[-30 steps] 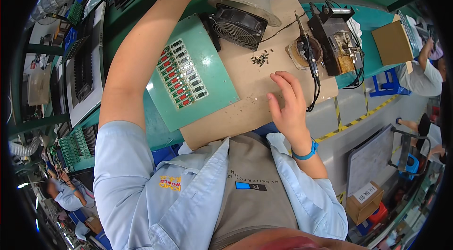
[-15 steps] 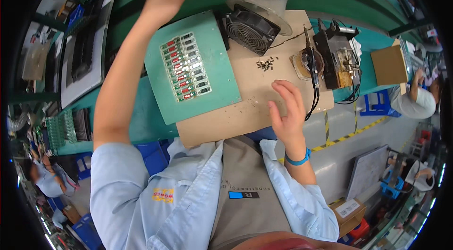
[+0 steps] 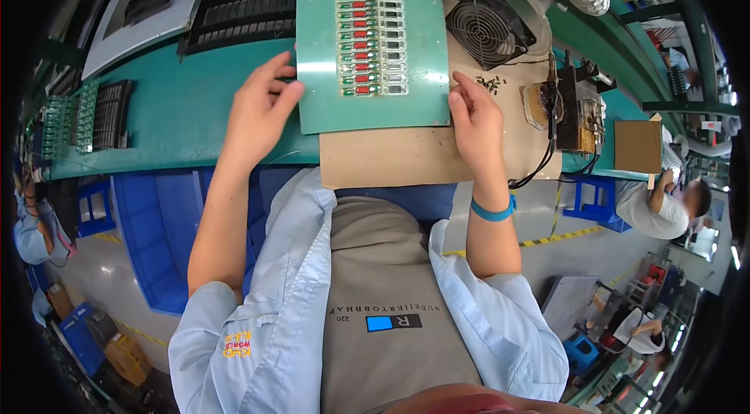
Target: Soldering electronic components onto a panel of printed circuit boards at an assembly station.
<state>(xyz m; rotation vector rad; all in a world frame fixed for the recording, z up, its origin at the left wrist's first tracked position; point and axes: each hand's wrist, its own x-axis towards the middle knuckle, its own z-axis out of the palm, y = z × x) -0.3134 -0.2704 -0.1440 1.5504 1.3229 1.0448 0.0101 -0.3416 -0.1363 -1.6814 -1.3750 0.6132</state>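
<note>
A square green plate (image 3: 375,113) lies on the bench, partly over brown cardboard, and bears a column of several small circuit boards (image 3: 359,45) with red and black parts. Close to the plate's left edge is my left hand (image 3: 262,108), its fingers apart and slightly curled. My right hand (image 3: 478,121) is beside the right edge, thumb and forefinger spread; whether either hand touches the plate I cannot tell. Small dark components (image 3: 491,84) lie loose on the cardboard just beyond my right hand.
A black fan (image 3: 491,26) stands before a ducted hood. To the right are a soldering iron (image 3: 551,94), its cables and a dark bench device (image 3: 580,105). Black racks (image 3: 242,12) line the back; green boards (image 3: 86,117) stand left. Cardboard (image 3: 391,160) reaches the front edge.
My left hand has come back from beyond the plate to its left edge. The view has turned, so the plate appears straighter; my right hand is now beside its right edge.
</note>
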